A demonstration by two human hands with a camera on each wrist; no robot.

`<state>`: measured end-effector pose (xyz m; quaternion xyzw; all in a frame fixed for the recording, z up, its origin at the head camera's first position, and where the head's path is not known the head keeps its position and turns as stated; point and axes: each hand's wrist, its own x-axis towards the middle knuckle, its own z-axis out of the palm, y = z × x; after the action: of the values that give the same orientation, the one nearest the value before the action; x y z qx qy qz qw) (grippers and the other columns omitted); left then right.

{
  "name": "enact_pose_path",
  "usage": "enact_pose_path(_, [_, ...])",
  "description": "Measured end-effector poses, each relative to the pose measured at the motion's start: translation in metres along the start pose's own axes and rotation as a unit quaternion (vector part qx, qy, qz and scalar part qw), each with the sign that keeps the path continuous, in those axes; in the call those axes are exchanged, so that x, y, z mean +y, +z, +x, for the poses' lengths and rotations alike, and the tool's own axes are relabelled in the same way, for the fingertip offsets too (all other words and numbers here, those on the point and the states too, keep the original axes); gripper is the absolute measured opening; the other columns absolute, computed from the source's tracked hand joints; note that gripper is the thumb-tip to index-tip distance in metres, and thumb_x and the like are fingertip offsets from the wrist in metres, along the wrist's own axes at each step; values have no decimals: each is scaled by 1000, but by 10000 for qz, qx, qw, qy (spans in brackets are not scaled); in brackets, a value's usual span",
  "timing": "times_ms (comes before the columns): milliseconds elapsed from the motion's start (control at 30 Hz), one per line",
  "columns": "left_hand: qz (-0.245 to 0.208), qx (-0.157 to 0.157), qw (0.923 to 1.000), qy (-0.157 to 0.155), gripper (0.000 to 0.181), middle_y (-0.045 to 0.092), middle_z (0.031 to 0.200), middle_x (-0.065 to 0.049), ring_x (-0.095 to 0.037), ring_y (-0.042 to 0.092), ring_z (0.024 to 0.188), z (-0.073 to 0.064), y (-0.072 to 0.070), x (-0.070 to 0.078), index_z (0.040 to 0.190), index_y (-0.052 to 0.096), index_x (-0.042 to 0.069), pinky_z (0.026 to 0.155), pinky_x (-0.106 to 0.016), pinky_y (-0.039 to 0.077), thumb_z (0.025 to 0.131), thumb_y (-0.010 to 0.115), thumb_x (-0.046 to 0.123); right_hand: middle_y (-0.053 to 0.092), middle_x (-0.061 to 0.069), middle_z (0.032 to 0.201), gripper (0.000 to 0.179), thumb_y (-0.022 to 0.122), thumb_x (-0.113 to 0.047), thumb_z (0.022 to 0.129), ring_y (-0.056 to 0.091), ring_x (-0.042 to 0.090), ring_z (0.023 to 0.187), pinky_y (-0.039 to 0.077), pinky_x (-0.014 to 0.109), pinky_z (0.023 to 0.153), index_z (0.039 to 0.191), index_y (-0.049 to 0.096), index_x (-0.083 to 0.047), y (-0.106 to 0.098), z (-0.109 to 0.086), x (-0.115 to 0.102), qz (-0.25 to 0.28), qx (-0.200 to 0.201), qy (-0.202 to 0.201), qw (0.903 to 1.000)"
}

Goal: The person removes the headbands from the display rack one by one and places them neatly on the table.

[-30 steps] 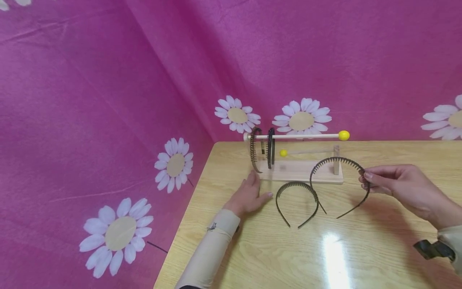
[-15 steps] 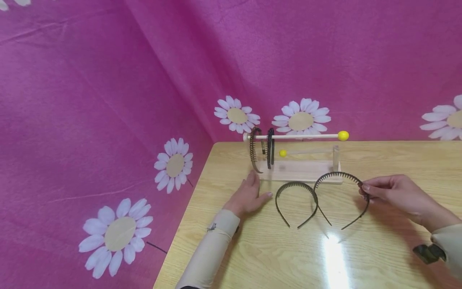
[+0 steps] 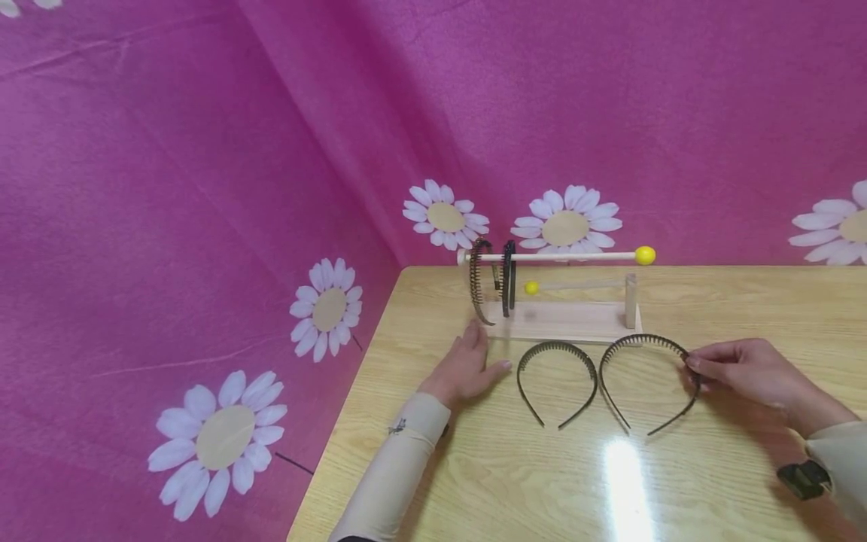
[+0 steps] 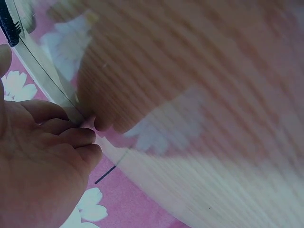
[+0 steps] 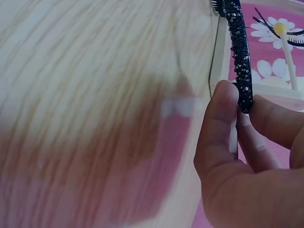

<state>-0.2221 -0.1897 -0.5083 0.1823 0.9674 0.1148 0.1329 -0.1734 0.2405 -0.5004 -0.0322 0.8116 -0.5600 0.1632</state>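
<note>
My right hand [image 3: 755,369] pinches the right side of a black toothed headband [image 3: 646,338] between thumb and fingers, close over the table. In the right wrist view this headband [image 5: 242,61] shows a glittery, beaded outer face. Just left of it lies a second dark toothed headband [image 3: 555,345], its ends toward me. My left hand [image 3: 463,369] rests on the table with extended fingers, the fingertips at the front left corner of a wooden stand [image 3: 562,322]. Two more headbands, one brownish [image 3: 476,282] and one black [image 3: 506,282], hang from the stand's upper rod [image 3: 576,257].
Yellow balls cap the upper rod [image 3: 645,256] and a lower rod [image 3: 531,287], which joins a short post [image 3: 631,301] at the stand's right. Behind and left of the wooden table [image 3: 528,489] hangs a pink cloth [image 3: 271,150] with daisies.
My right hand has lowered the headband toward me and then shifted it slightly right, so it no longer overlaps the one lying beside it. The left hand has stayed put.
</note>
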Motion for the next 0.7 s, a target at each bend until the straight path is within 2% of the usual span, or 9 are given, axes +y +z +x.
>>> enact_pose_path(133, [51,-19,10000,5,96,-4,166,-20,-42,14,149,0,0,0,159,4,0,121,-41,16,99,32,69,75,5,86,31,59,-11,102,65,5,73,55,19,68,112,67,18,1,0,3,-146,26,61,9999])
enact_pose_path(300, [55,-12,10000,-40,95,-2,166,-21,-44,16,148,0,-1,1,160,4,1,121,-42,18,99,34,69,74,11,91,30,57,-6,101,66,3,75,58,22,68,112,64,22,4,1,5,-147,-22,58,9999])
enact_pose_path(467, [46,2,10000,-30,95,-3,166,-20,-43,16,148,1,-1,1,159,2,0,121,-42,18,100,35,67,75,13,90,28,59,-7,100,66,3,75,57,21,67,108,67,19,6,1,6,-631,59,23,9980])
enact_pose_path(700, [-22,21,10000,-21,96,-5,166,-20,-43,14,148,0,0,0,159,2,0,121,-42,16,100,36,67,74,7,88,30,62,-19,100,62,7,75,50,21,64,102,74,9,7,2,3,-1419,203,147,9896])
